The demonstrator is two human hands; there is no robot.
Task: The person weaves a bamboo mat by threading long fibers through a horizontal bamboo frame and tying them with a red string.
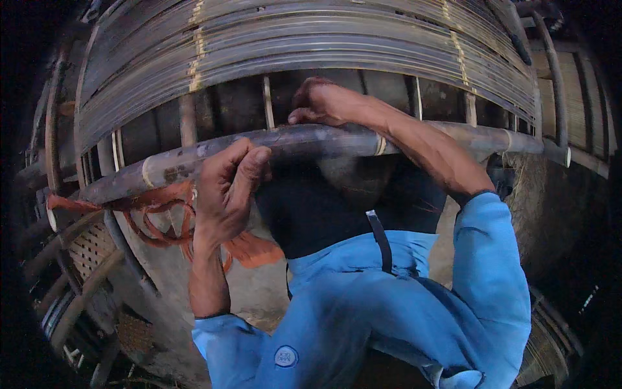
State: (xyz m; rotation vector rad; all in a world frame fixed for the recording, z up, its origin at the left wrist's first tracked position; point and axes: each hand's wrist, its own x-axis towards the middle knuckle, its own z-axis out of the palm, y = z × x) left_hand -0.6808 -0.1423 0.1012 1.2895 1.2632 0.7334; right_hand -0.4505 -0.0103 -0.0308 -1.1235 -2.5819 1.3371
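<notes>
A thick bamboo pole (pixel 337 139) with pale rings at its joints runs across in front of me. My left hand (pixel 223 188) is closed around the pole left of its middle, thumb uppermost. Beyond the middle of the pole, my right hand (pixel 321 104) has its fingers curled tightly together, its wrist crossing above the pole. What those fingers hold, if anything, is hidden. Past the pole lies a panel of thin split-bamboo slats (pixel 311 48), tied together with rows of yellowish binding (pixel 195 55).
Upright sticks (pixel 267 104) stand in the dark gap between pole and panel. Orange-red cloth (pixel 256 251) and looped cord (pixel 155 227) hang below the pole at left. Further left are more poles and a woven lattice (pixel 92 249). Another post (pixel 554 84) stands at right.
</notes>
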